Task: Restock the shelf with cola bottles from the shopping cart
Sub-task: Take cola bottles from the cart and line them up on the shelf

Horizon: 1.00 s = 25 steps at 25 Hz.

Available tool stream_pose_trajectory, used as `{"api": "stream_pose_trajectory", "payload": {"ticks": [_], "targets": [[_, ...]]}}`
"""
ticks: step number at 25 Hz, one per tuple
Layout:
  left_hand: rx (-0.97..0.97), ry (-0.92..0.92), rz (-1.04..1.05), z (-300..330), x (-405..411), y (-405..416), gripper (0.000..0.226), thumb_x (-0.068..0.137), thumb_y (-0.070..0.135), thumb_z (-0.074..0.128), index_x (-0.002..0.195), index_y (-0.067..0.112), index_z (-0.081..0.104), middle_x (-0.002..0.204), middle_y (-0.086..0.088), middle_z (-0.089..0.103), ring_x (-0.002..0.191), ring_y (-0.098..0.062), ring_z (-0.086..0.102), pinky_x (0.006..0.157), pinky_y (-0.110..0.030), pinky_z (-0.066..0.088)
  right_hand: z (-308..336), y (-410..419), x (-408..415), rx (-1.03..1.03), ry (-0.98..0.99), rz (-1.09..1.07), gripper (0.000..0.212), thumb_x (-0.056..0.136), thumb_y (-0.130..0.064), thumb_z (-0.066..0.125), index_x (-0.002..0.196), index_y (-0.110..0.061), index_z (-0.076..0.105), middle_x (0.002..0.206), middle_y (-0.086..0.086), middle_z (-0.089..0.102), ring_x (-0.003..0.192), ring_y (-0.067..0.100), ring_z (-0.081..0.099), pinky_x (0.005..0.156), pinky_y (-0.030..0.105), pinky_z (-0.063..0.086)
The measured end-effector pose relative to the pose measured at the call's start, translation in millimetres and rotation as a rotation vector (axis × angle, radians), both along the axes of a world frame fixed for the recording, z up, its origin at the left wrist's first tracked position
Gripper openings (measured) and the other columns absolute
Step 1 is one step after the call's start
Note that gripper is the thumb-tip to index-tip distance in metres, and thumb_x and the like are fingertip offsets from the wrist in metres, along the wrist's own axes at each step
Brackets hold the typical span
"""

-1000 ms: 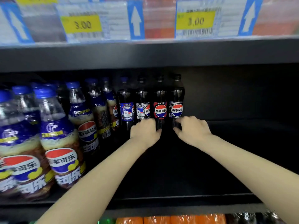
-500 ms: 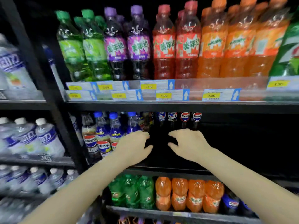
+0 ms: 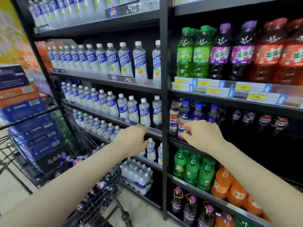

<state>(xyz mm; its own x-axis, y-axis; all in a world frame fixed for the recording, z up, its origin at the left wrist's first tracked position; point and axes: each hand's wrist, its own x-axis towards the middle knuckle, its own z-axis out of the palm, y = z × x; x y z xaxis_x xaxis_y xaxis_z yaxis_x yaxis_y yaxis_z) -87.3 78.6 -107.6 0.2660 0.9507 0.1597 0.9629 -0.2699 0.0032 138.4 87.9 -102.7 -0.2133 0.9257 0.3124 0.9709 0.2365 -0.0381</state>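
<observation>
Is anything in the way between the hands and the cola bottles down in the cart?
Nothing visible blocks them. The left hand and right hand are both empty, up by the shelves. The cola bottles lie below in the open-topped shopping cart, under the left forearm.

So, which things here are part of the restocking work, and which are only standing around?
Part of the job:
- cola bottles in the shopping cart
- cola shelf, with black-label colas at the back
- left hand and right hand, both empty

Standing around:
- white sports drinks
- green soda
- orange soda
</observation>
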Motion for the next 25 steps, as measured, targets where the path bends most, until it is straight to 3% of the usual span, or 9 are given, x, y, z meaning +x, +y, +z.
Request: {"api": "stream_pose_trajectory", "payload": {"ticks": [3,9,14,19,23,25], "targets": [[-0.051,-0.087,0.118,0.9,-46.9,-17.7,0.038,0.093,0.038,0.051,0.122,0.014,0.052,0.122,-0.004,0.058,0.107,-0.026,0.058,0.082,-0.036,0.047,-3.3,7.2,-50.7,-0.030,0.021,0.107,0.019,0.094,-0.038,0.044,0.092,-0.024,0.058,0.096,-0.005,0.065,0.099,0.022,0.061,0.066,0.030,0.035],[-0.066,-0.061,0.355,-6.0,-149.0,-31.3,0.039,0.093,0.039,0.049,0.123,0.014,0.051,0.124,-0.004,0.058,0.111,-0.027,0.056,0.088,-0.041,0.050,-16.9,48.1,-167.9,-0.086,0.051,0.342,0.030,0.094,-0.040,0.044,0.113,-0.023,0.060,0.109,-0.002,0.068,0.102,0.024,0.062,0.078,0.033,0.046],[-0.073,-0.090,0.520,-15.9,-228.9,-13.8,0.042,0.094,0.041,0.048,0.128,0.016,0.049,0.127,-0.005,0.055,0.115,-0.026,0.054,0.092,-0.042,0.048,-24.0,96.8,-261.9,-0.125,0.018,0.508,0.019,0.092,-0.035,0.045,0.090,-0.020,0.057,0.091,-0.003,0.062,0.093,0.026,0.061,0.071,0.032,0.040],[-0.114,-0.116,0.629,-31.4,-304.8,12.4,0.045,0.094,0.041,0.048,0.131,0.016,0.047,0.130,-0.005,0.054,0.116,-0.025,0.053,0.094,-0.040,0.048,-28.4,142.5,-353.4,-0.168,-0.003,0.615,0.028,0.094,-0.037,0.045,0.110,-0.020,0.061,0.112,0.000,0.066,0.104,0.025,0.060,0.080,0.033,0.043],[-0.151,-0.131,0.709,-51.3,-351.9,32.1,0.041,0.093,0.041,0.048,0.125,0.016,0.051,0.122,-0.006,0.058,0.110,-0.026,0.055,0.090,-0.040,0.049,-55.2,168.3,-406.7,-0.280,-0.040,0.661,0.015,0.095,-0.036,0.047,0.090,-0.024,0.054,0.102,0.001,0.065,0.106,0.026,0.056,0.072,0.033,0.039],[-0.182,-0.145,0.734,-63.1,-368.9,40.7,0.040,0.093,0.040,0.048,0.124,0.015,0.051,0.121,-0.005,0.058,0.111,-0.026,0.055,0.090,-0.040,0.049,-67.5,179.1,-428.8,-0.336,-0.047,0.675,0.023,0.094,-0.037,0.048,0.074,-0.026,0.044,0.090,0.000,0.062,0.099,0.025,0.059,0.069,0.030,0.035]]}}
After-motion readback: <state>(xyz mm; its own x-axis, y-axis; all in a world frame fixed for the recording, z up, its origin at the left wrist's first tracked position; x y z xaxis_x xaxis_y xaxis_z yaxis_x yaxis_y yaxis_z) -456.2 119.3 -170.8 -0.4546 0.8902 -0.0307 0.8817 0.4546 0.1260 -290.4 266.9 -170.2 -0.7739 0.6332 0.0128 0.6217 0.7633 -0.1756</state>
